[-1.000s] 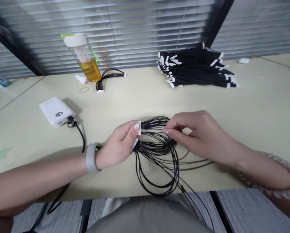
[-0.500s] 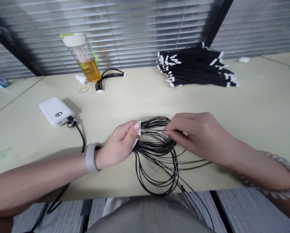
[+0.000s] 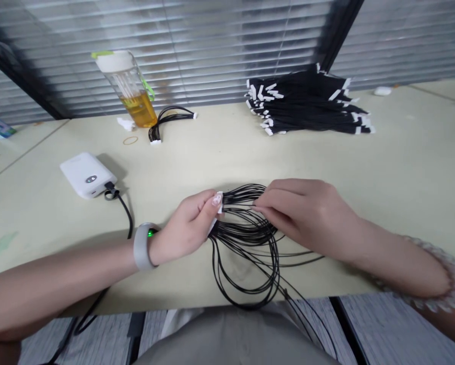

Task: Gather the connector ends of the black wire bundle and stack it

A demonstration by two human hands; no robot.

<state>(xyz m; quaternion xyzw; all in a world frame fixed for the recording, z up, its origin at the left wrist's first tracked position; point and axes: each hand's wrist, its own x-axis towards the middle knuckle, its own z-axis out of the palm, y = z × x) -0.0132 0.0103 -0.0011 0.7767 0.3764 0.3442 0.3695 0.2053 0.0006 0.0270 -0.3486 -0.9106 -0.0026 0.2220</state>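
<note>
Near the table's front edge, my left hand (image 3: 187, 222) is closed on the white connectors (image 3: 220, 202) at the end of a black wire harness (image 3: 246, 233). Its thumb presses on the upper connector; the fingers beneath are mostly hidden. My right hand (image 3: 303, 213) pinches a thin black wire (image 3: 242, 205) between thumb and forefinger, a short way right of that connector. The harness wires loop between and below both hands. A few loose wires trail past the table's front edge, and others run under my right hand.
A white power bank (image 3: 86, 175) with a black cable (image 3: 126, 213) lies at left. Behind stand a bottle of amber liquid (image 3: 141, 109) and a small wire harness (image 3: 166, 119). At the back right is a pile of black harnesses (image 3: 307, 106) with white connectors. Window blinds (image 3: 212, 45) border the back.
My right hand, still pinching the wire, has shifted slightly left toward the connector. My left hand keeps its hold almost unmoved. A green light now shows on the wristband.
</note>
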